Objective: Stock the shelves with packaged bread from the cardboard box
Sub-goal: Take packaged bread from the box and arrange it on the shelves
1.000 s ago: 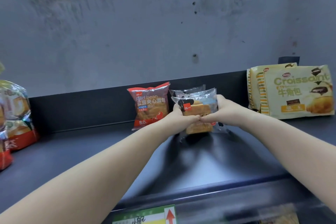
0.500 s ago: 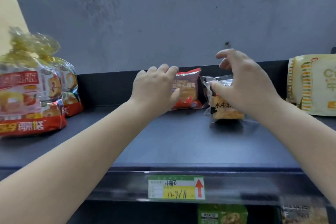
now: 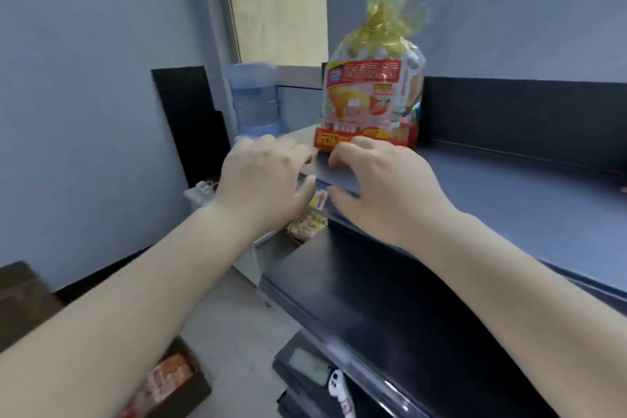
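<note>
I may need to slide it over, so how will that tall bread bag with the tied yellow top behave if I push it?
The bread bag stands tall on a narrow base near the shelf end, so a high push would probably tip it. Its crinkled film looks soft, so it likely dents rather than slides stiffly. It is probably light for its size.

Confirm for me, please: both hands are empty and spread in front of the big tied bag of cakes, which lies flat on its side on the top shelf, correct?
Not quite. The head view shows the bag of cakes standing upright on the top shelf, its tied top pointing up, not lying flat. The rest holds: the left hand and right hand are empty and spread in front of it.
</note>
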`<state>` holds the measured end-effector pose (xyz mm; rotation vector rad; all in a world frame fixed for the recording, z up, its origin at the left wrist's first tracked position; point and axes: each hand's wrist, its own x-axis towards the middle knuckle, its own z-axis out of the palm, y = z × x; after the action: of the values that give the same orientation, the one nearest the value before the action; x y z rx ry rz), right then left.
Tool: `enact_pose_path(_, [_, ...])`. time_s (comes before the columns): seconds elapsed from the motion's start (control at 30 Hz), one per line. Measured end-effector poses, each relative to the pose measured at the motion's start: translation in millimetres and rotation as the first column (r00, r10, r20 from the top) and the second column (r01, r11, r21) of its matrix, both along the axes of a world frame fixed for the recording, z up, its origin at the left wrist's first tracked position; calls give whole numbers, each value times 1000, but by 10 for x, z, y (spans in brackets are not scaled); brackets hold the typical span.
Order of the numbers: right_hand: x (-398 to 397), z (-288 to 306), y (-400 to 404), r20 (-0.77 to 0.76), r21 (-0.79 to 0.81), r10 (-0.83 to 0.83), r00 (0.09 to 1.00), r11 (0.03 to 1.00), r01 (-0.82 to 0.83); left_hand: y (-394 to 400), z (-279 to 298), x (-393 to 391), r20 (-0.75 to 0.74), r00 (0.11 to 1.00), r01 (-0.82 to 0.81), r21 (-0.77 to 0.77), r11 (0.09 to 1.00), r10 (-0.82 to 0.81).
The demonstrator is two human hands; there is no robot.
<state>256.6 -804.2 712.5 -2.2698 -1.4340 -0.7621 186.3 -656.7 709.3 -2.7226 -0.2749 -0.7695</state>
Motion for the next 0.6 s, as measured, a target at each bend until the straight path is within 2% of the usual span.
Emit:
enact_pose_path(0.13, [-300,-389,958,50,-135,120,992,984,-113,790,-403,-709,-29,983,-180,52,982,181])
enact_pose_path(0.23, [-590,-689,1585,40,-227,218,975,952,-203,1285,-679,-1223,-91,956,-279,27,960,280])
enact_pose_path(0.37, [-950,-1051,2287,-24,-324,315,949,895,-306,1777,-1040,-1818,-193,892,-417,-8,909,408])
enact_pose_path(0.6, [-1396,-1587,3225,-183,-421,434,882,776,-470,2429,-1623,-2552,-310,752,-637,-115,762,582])
